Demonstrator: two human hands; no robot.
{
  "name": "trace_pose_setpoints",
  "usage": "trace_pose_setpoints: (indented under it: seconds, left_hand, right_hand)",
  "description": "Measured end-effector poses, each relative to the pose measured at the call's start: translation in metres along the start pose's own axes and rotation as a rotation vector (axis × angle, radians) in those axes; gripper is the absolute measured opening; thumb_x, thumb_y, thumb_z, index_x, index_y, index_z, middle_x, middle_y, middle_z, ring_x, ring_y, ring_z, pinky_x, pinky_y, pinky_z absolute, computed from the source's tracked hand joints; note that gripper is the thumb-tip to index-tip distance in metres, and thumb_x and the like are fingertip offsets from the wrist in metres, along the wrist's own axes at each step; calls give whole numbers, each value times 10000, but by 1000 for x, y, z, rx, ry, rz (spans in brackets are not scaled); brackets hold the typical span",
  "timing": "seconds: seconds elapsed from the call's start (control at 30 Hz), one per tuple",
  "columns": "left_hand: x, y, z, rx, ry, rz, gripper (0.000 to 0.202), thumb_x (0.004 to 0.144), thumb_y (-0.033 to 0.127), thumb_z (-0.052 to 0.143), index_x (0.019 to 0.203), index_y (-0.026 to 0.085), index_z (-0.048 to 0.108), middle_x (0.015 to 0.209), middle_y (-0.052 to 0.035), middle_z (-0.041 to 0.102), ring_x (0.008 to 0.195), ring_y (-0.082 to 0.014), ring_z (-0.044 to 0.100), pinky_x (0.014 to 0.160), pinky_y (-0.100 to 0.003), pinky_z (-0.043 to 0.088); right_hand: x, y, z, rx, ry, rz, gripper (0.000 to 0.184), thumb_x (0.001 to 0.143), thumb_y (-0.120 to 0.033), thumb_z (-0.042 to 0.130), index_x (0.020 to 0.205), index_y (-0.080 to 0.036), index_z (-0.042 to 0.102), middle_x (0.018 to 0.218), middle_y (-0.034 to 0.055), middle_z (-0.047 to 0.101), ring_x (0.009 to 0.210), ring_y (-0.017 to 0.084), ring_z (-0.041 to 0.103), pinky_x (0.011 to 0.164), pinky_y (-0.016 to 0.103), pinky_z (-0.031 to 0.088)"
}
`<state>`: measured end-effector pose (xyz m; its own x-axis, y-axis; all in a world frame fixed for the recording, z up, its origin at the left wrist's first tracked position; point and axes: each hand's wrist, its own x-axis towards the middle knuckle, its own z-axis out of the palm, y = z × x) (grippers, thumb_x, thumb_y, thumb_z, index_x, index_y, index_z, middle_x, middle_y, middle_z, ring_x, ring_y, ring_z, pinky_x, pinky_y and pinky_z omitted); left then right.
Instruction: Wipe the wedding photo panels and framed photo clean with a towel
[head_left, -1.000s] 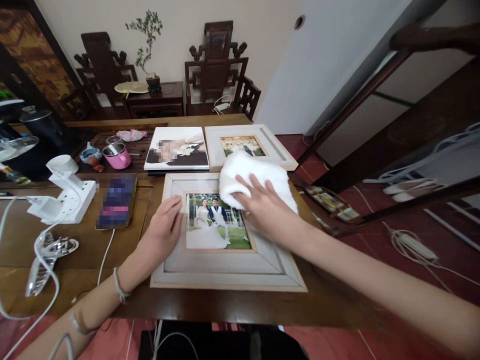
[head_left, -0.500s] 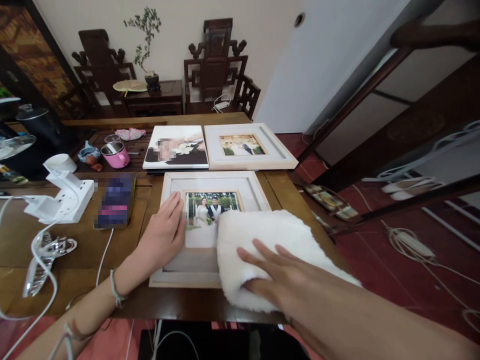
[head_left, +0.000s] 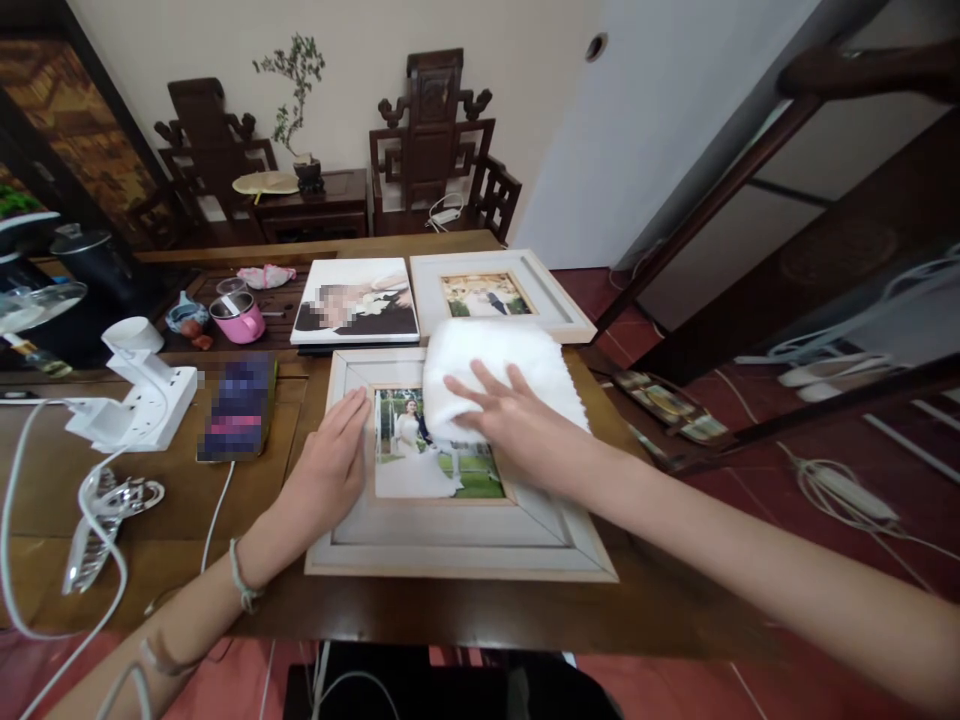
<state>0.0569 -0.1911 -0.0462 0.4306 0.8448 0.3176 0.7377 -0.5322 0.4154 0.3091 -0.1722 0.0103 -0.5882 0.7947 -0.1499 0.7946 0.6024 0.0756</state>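
Note:
A pale wooden picture frame [head_left: 457,535] with a wedding photo lies flat on the wooden table [head_left: 150,500] in front of me. My left hand [head_left: 330,470] rests flat on the frame's left border, fingers stretched out. My right hand [head_left: 517,425] presses flat, fingers spread, on a fluffy white cloth [head_left: 495,365] lying over the upper right of the frame and part of the photo.
A second pale frame [head_left: 495,290] and an unframed photo print [head_left: 356,300] lie behind. To the left are a phone [head_left: 238,405] on a cable, a white power strip [head_left: 135,405], a pink cup [head_left: 240,318] and a silvery object [head_left: 101,520]. Dark carved chairs [head_left: 435,140] stand at the wall.
My right hand has pushed the white cloth from the frame's near right corner back up to its far right part. My left hand has stayed on the frame's left border.

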Motion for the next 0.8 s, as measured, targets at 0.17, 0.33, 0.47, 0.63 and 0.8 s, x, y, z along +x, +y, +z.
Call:
trace_pose_setpoints:
  seconds: [0.17, 0.33, 0.47, 0.63, 0.8]
  left_hand:
    - [0, -1, 3, 2, 3, -2, 487, 942, 117, 341, 1427, 162, 358, 1496, -154, 387, 1412, -266, 319, 1135, -549, 307]
    - [1, -3, 4, -1, 14, 2, 473, 936, 112, 347, 1404, 155, 392, 1476, -160, 415, 1401, -271, 340, 1127, -559, 316]
    - [2, -5, 3, 7, 2, 15, 465, 934, 118, 350, 1395, 146, 404, 1467, -167, 422, 1397, -274, 346, 1122, -561, 325]
    - [2, -5, 2, 4, 7, 13, 446, 947, 138, 335, 1385, 132, 418, 1459, -168, 433, 1394, -265, 353, 1120, -540, 341]
    - [2, -1, 3, -7, 32, -20, 435, 964, 169, 335, 1391, 128, 408, 1467, -161, 427, 1391, -263, 358, 1125, -538, 335]
  right_hand:
    - [-55, -36, -20, 242, -243, -65, 591, 619, 83, 535, 1106, -203, 709, 1482, 124, 408, 1369, 454, 271, 1034, 700, 300]
    - [-92, -59, -37, 392, -223, -158, 567, 672, 60, 508, 1091, -269, 705, 1419, 64, 512, 1302, 370, 445, 1004, 576, 440]
    - [-63, -44, -24, 270, -198, -26, 775, 589, 142, 454, 1232, -252, 633, 1499, 104, 392, 1349, 399, 353, 1007, 593, 423]
    - [-11, 7, -1, -140, 30, 102, 637, 712, 139, 458, 1259, -147, 616, 1503, 208, 351, 1377, 437, 261, 1058, 637, 310]
    - [-10, 21, 4, -248, 93, -23, 477, 778, 66, 500, 1148, -168, 690, 1407, 206, 493, 1321, 415, 399, 1030, 620, 353]
